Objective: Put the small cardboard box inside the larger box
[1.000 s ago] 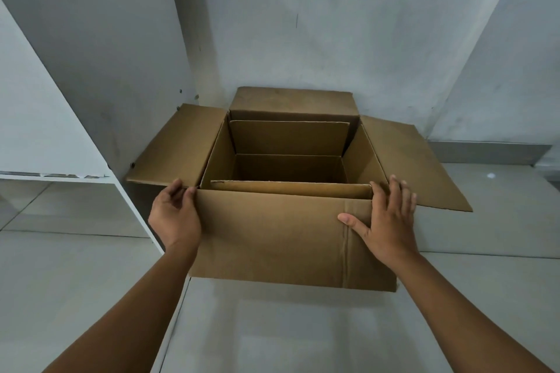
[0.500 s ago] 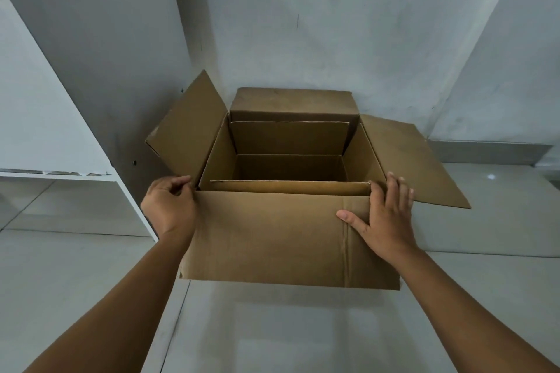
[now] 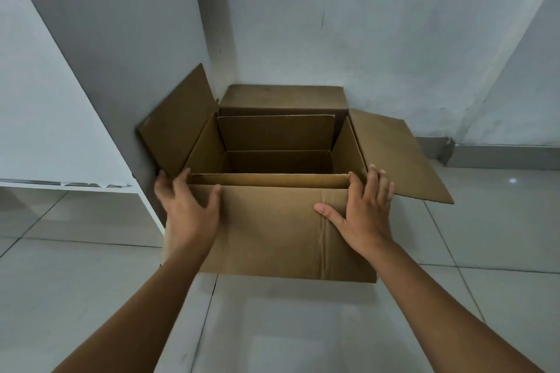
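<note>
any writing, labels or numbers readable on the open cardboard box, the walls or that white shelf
None can be read.
Open cardboard box: plain brown faces and flaps, no print or label showing.
Walls: only dark smudges, no signs.
White shelf: blank.

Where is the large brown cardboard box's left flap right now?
In the head view, the left flap stands tilted up against the grey wall, just above the left hand.

Both my forearms are bare right up to where the view cuts them off near the elbow, with no sleeve or cuff on either. My left hand (image 3: 189, 212) and right hand (image 3: 365, 215) carry no glove, ring, watch or band. My fingernails are short and unpainted.
</note>
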The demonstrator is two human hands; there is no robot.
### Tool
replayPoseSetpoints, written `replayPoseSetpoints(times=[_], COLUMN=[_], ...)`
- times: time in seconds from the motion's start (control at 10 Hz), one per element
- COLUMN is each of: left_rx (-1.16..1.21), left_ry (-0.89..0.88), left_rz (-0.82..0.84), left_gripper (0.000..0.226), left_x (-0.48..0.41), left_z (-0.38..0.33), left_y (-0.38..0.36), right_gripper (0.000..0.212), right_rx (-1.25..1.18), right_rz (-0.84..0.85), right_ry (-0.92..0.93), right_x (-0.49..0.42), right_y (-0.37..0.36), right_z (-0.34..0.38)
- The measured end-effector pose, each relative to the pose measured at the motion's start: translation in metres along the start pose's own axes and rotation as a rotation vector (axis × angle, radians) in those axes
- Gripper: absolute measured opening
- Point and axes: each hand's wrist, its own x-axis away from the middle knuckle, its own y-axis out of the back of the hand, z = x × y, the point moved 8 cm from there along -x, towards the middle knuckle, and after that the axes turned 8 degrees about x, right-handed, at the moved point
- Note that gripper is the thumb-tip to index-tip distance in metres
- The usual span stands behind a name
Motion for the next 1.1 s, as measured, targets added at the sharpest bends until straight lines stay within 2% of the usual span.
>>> replayPoseSetpoints(times=[0.1, 0.2, 0.5, 0.8, 1.0, 1.1], left_rx=[-0.227, -0.284, -0.313, -0.451, -0.498, -0.462], left_ry=[-0.092, -0.167, -0.186, -0.146, -0.137, -0.21], left_rz=[0.199, 0.281, 0.297, 0.425, 0.568, 0.564], left_gripper=[0.065, 0.064, 0.065, 0.065, 0.065, 0.063], left_x=[0.004, -0.001, -0.009, -0.004, 0.008, 0.012], left_z=[0.0, 0.006, 0.017, 0.009, -0.009, -0.032], left_y=[-0.028, -0.044, -0.057, -0.05, -0.05, -0.045], right_gripper=[0.105, 0.108, 0.112, 0.106, 0.091, 0.083], right_rx=[0.035, 0.057, 0.067, -0.001, -0.029, -0.038], right_rz=[-0.032, -0.032, -0.032, 0.111, 0.234, 0.222], right_ry=[-0.01, -0.017, -0.024, -0.005, 0.027, 0.047], right_x=[-0.002, -0.006, -0.01, 0.002, 0.004, 0.003], right_y=[-0.004, -0.006, -0.007, 0.004, 0.017, 0.035], right_z=[0.009, 0.01, 0.011, 0.01, 0.014, 0.014])
